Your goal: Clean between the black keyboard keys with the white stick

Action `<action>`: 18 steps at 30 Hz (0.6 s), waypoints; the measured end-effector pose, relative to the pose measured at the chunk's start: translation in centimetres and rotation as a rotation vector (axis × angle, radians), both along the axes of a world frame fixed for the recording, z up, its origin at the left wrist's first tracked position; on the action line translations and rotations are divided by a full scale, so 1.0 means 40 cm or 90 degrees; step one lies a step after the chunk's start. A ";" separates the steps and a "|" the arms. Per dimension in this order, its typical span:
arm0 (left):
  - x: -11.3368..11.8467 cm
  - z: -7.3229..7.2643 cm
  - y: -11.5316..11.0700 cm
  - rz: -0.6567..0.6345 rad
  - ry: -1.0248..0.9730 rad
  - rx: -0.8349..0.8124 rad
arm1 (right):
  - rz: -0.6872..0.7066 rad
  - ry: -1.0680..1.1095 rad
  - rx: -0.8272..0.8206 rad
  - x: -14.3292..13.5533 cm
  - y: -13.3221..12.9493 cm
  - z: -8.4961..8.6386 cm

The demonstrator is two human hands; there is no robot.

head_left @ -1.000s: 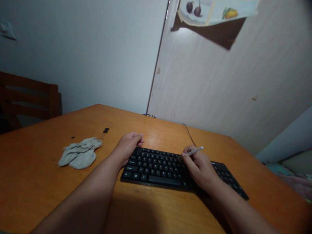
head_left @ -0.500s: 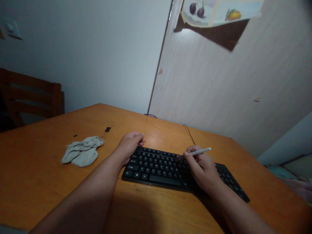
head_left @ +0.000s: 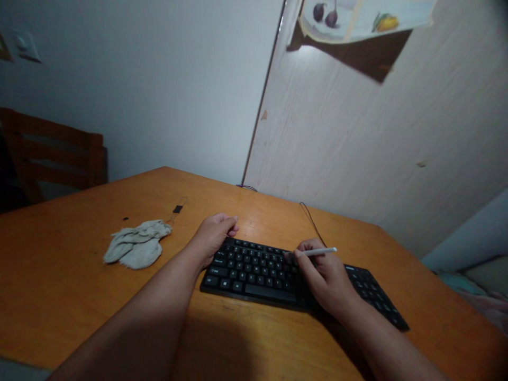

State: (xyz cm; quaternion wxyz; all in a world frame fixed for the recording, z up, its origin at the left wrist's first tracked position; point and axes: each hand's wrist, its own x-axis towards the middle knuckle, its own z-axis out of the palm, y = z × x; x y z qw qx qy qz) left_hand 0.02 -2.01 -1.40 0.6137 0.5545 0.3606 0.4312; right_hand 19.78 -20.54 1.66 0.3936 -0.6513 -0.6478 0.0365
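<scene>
A black keyboard (head_left: 270, 290) lies on the wooden table, turned slightly so that its right end is nearer to me. My left hand (head_left: 216, 233) is closed at its upper left corner, the fingers curled and the palm's edge against its left end. In my right hand (head_left: 319, 270) is a slim white-handled brush (head_left: 323, 251), pinched between thumb and fingers. Its small dull tip points left, down at the upper rows of keys. This hand covers part of the keys right of the middle.
Left of the keyboard, a crumpled pale cloth glove (head_left: 138, 246) lies on the table (head_left: 75, 286), with a black binder clip (head_left: 178, 209) behind it. A dark cable (head_left: 311, 219) runs behind my right hand. A wooden chair (head_left: 59, 151) stands at the far left.
My right hand has moved a little left along the keys with the brush, whose handle now lies flatter. My left hand stays at the keyboard's corner. The view has shifted slightly.
</scene>
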 end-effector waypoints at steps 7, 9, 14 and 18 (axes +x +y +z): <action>0.000 -0.003 0.001 -0.002 0.003 -0.001 | -0.005 -0.013 0.001 0.006 -0.006 -0.004; 0.000 -0.002 0.000 -0.002 0.003 0.002 | -0.011 -0.015 0.012 0.004 -0.006 -0.003; 0.001 0.000 -0.001 0.001 0.006 0.007 | -0.010 -0.030 -0.008 0.006 -0.001 -0.007; 0.001 0.006 -0.006 0.004 0.004 0.007 | -0.035 0.010 0.039 0.013 -0.002 -0.008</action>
